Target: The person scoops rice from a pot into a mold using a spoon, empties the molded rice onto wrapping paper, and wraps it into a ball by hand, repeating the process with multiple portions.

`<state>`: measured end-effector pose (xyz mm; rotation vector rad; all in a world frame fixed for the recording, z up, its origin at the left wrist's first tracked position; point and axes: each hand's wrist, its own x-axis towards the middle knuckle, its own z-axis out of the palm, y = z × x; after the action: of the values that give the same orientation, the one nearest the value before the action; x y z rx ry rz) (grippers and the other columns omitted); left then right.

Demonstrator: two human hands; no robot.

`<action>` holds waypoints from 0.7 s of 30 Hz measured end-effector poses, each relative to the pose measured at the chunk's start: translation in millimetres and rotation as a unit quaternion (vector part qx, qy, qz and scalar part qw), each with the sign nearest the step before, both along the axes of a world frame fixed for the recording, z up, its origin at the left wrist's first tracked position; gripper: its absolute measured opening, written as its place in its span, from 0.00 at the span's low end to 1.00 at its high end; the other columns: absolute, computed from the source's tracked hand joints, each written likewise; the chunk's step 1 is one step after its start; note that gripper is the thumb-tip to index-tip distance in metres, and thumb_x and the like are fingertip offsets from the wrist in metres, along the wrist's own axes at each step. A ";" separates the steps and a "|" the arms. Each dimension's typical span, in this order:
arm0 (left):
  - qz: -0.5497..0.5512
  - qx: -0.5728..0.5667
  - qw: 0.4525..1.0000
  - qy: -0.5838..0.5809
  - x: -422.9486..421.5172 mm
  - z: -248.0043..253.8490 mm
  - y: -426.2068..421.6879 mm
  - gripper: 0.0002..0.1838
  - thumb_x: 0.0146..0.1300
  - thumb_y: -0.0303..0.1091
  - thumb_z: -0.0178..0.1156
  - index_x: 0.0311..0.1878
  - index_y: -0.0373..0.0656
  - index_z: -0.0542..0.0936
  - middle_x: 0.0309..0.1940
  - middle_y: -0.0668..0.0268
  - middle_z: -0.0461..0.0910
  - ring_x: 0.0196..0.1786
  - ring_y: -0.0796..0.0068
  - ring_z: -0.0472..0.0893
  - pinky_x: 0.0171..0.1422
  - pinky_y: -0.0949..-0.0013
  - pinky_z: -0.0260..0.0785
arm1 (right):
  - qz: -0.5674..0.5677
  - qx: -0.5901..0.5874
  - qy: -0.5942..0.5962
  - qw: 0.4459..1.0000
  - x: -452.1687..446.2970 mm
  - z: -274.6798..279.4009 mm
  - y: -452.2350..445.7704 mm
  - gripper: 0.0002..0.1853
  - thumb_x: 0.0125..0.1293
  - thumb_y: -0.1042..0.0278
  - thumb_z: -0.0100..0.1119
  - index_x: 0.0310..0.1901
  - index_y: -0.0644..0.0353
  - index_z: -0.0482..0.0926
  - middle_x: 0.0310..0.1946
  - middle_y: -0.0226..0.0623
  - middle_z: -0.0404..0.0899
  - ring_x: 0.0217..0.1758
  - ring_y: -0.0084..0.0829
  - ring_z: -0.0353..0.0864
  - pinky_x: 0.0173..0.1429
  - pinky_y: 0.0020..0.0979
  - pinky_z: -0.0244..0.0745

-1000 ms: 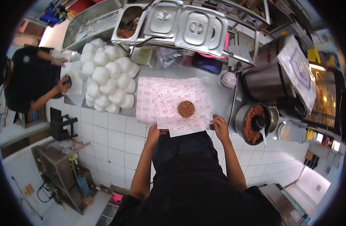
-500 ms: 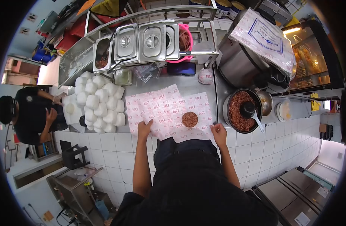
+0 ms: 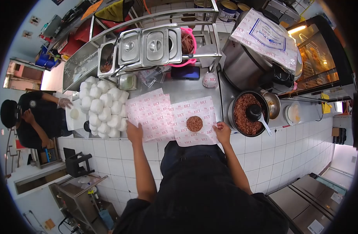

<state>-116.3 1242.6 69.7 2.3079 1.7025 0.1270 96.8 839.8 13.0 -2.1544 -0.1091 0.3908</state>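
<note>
Two sheets of printed pink-and-white wrapping paper lie side by side on the steel counter. A round brown patty of grains (image 3: pixel 194 124) sits on the right sheet (image 3: pixel 204 107). The fingers of my right hand (image 3: pixel 222 132) are closed on that sheet's right edge. At the left edge of the other sheet (image 3: pixel 147 113), my left hand (image 3: pixel 134 132) has thumb and fingers apart and appears to hold nothing. Just beyond it stands a pile of white rounded mounds (image 3: pixel 105 107), probably moulded rice. A black pan of brown grains (image 3: pixel 245 113) with a black-and-white scoop (image 3: pixel 254 112) is to the right.
Lidded steel pans (image 3: pixel 155 45) and a pink basket (image 3: pixel 194 43) line the back rack. A phone (image 3: pixel 185 73) and a wrapped bundle (image 3: pixel 209 80) lie below it. A large steel pot (image 3: pixel 245 62) stands behind the pan. A co-worker (image 3: pixel 36 113) is at far left.
My left hand has moved left, off the papers' front edge towards the white mounds. The left sheet lies flatter and overlaps the right one less. My right hand stays at the right sheet's edge.
</note>
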 end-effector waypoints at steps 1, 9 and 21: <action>-0.033 0.062 0.997 -0.011 15.5 14.8 -22.2 0.38 0.66 0.40 0.70 0.75 0.36 0.69 0.60 0.44 0.80 0.63 0.41 0.79 0.67 0.50 0.73 | 0.000 0.000 -0.001 1.000 -0.6 1.0 -0.9 0.14 0.62 0.71 0.77 0.45 0.65 0.83 0.29 0.38 0.87 0.31 0.26 0.86 0.39 0.31 0.81; -0.306 0.000 0.929 -0.210 124.2 -4.6 -89.4 0.20 0.66 0.30 0.69 0.62 0.39 0.84 0.55 0.54 0.81 0.59 0.53 0.79 0.65 0.57 0.75 | 0.156 -0.265 -0.118 0.944 2.8 61.4 29.4 0.24 0.66 0.77 0.66 0.63 0.63 0.76 0.49 0.55 0.83 0.53 0.55 0.85 0.58 0.48 0.81; -0.325 0.066 0.924 -0.190 131.7 -27.2 -87.2 0.19 0.60 0.31 0.73 0.56 0.41 0.85 0.49 0.58 0.82 0.55 0.54 0.81 0.56 0.54 0.76 | 0.299 -0.087 -0.253 0.916 94.0 25.7 112.7 0.23 0.57 0.74 0.74 0.56 0.56 0.85 0.60 0.43 0.79 0.66 0.49 0.76 0.66 0.46 0.77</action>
<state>15.4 1155.4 42.5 2.5968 0.7158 0.5227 190.7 952.5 38.7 -2.3201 -1.0800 0.1728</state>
